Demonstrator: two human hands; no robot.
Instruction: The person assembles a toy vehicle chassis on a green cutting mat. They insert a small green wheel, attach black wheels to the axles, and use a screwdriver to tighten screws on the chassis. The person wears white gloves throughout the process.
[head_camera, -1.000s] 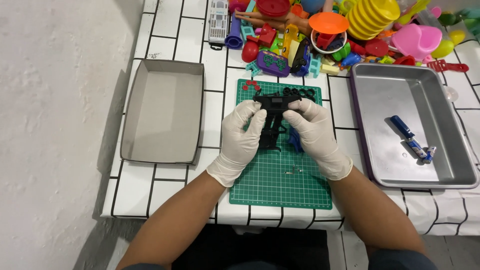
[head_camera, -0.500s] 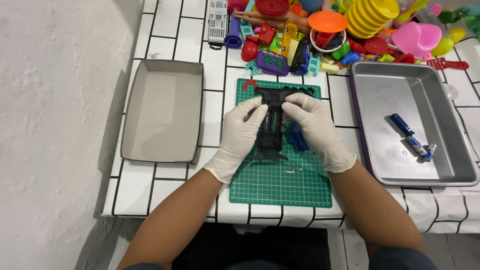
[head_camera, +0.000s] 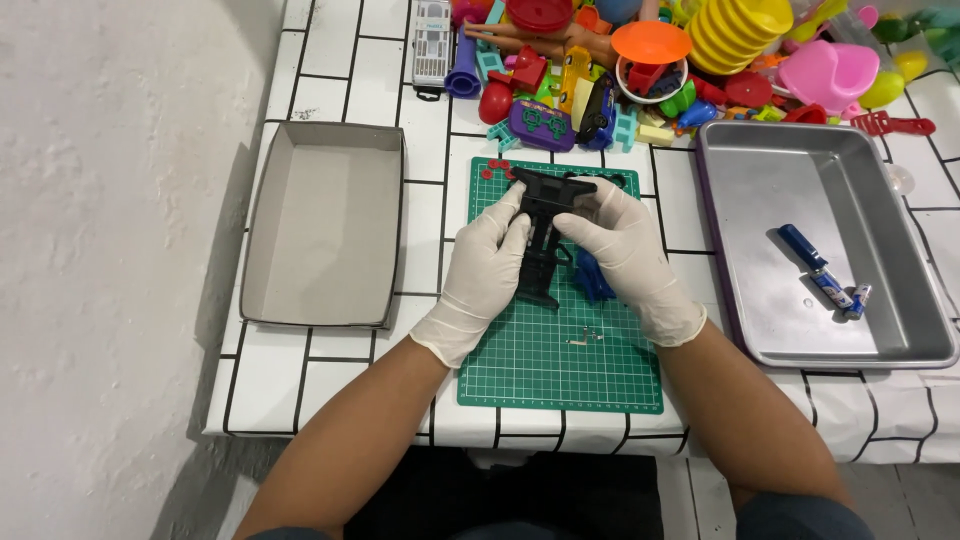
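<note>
Both gloved hands, left (head_camera: 482, 275) and right (head_camera: 625, 255), fingers closed on black toy (head_camera: 545, 225) over green mat (head_camera: 560, 365) (blue part (head_camera: 592, 278) beside).

From my remote seat this reads as a small hobby or repair bench set up in a home rather than a factory. I see a table (head_camera: 330, 385) covered in a white cloth with a black grid, pushed against a rough white plastered wall (head_camera: 110, 200). A green cutting mat (head_camera: 560, 370) marks the work spot, flanked by a grey cardboard tray (head_camera: 325, 235) and a metal baking pan (head_camera: 900, 290). A jumble of bright plastic toys (head_camera: 640, 70) crowds the far edge. Both hands wear white disposable gloves (head_camera: 480, 285).
</note>
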